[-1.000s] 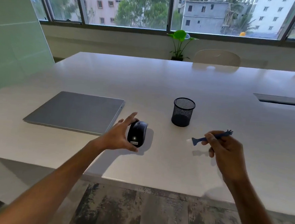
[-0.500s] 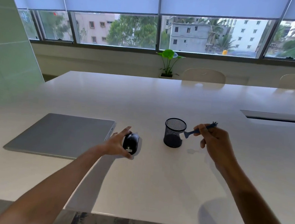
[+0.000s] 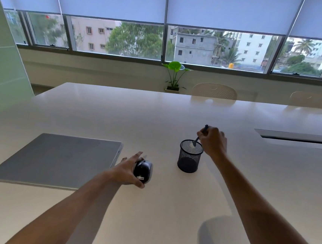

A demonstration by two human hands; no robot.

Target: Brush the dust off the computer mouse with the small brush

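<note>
The right hand, just right of centre in the frame, is closed around the handle of the small brush, which now points steeply down with its pale bristle end inside the mouth of the black mesh cup. Half a second ago the brush lay nearly level, its bristles just reaching the cup's rim from the right; a second ago the hand held it well to the right of the cup, lower in the frame.

The mouse sits on the white table below and left of the cup, tipped up on its side with its underside label showing. The left hand grips it as before, thumb under the near end and fingers spread over the far side.

The closed grey laptop lies at the left, just beside that hand. The view has tilted upward, showing more window blinds.
</note>
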